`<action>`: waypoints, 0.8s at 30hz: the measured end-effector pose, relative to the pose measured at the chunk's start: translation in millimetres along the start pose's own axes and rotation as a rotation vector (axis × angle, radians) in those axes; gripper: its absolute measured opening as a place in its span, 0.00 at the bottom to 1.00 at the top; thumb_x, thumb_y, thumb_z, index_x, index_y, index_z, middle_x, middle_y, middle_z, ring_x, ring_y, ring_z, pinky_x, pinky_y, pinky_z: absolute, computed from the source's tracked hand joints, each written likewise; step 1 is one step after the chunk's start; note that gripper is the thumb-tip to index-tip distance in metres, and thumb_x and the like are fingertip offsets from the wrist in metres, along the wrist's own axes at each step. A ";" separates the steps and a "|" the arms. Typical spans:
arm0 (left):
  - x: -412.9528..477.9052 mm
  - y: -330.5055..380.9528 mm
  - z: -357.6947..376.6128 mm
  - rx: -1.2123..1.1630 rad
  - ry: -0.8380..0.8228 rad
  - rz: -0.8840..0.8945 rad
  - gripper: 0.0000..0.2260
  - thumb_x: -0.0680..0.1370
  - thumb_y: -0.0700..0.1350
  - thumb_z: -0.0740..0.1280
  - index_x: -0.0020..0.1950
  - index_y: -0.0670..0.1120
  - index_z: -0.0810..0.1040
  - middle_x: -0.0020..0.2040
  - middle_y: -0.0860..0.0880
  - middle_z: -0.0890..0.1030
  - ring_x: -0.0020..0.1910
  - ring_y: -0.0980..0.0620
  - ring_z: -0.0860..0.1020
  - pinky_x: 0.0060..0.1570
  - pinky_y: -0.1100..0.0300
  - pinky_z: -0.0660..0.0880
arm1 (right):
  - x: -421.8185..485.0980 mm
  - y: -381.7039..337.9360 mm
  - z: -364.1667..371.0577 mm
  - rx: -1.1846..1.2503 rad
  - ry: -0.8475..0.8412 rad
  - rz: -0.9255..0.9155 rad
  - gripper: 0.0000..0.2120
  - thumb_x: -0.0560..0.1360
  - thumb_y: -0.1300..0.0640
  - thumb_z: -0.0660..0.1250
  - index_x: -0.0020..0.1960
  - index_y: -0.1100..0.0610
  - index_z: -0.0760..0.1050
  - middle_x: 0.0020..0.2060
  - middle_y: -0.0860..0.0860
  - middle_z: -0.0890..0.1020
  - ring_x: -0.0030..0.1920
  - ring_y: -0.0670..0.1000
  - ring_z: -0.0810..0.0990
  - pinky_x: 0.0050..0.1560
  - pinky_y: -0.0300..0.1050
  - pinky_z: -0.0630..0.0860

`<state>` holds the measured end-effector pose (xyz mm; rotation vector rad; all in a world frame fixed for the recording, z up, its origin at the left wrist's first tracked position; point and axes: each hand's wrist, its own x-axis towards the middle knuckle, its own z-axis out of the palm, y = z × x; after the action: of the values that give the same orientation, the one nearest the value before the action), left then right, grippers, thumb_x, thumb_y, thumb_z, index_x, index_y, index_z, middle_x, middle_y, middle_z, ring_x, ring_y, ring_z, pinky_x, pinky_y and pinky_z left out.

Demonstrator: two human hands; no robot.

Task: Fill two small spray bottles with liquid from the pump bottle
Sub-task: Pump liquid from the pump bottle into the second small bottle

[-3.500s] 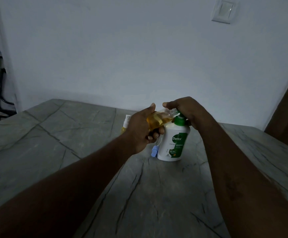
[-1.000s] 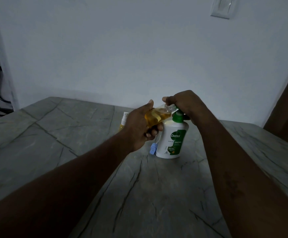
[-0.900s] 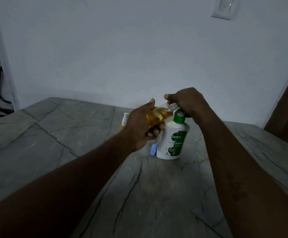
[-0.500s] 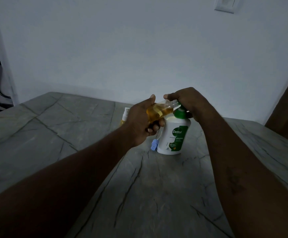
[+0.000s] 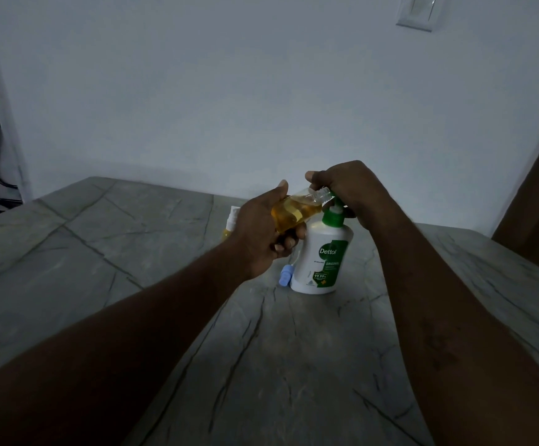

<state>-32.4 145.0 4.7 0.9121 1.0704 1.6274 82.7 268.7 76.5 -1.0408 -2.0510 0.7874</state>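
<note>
Marble table (image 5: 294,365), Dettol pump bottle (image 5: 318,239), 99.99% label (image 5: 319,275)

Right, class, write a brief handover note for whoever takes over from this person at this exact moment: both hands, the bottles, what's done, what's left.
Hands: the left hand grips the uncapped small bottle, tilted with its neck at the pump spout. The right hand curls over the head of the pump bottle, which stands on the table.
Things: the blue spray cap lies beside the pump bottle. The second spray bottle stands behind the left hand, white top on, yellow liquid inside.
Done: the small bottle is partly filled with amber liquid.
Left: top it up, refit the blue spray cap, check the second spray bottle's level.
</note>
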 end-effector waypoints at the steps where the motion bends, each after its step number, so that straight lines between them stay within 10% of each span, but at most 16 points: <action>1: 0.4 -0.1 -0.6 0.002 -0.002 0.003 0.24 0.82 0.62 0.58 0.54 0.41 0.79 0.33 0.42 0.78 0.25 0.51 0.69 0.26 0.61 0.59 | 0.8 0.4 0.5 0.016 -0.007 0.017 0.12 0.74 0.45 0.74 0.43 0.54 0.85 0.43 0.51 0.86 0.45 0.53 0.84 0.42 0.47 0.80; 24: -0.3 1.3 0.3 0.001 0.020 0.005 0.24 0.82 0.61 0.60 0.57 0.40 0.78 0.34 0.41 0.78 0.25 0.51 0.69 0.24 0.63 0.61 | -1.6 -3.1 -1.1 -0.022 -0.024 -0.009 0.13 0.75 0.45 0.74 0.45 0.55 0.86 0.43 0.53 0.86 0.43 0.54 0.83 0.41 0.47 0.79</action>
<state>-32.4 144.7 5.9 0.9009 1.0836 1.6437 83.0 266.1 79.0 -1.0378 -2.0878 0.7783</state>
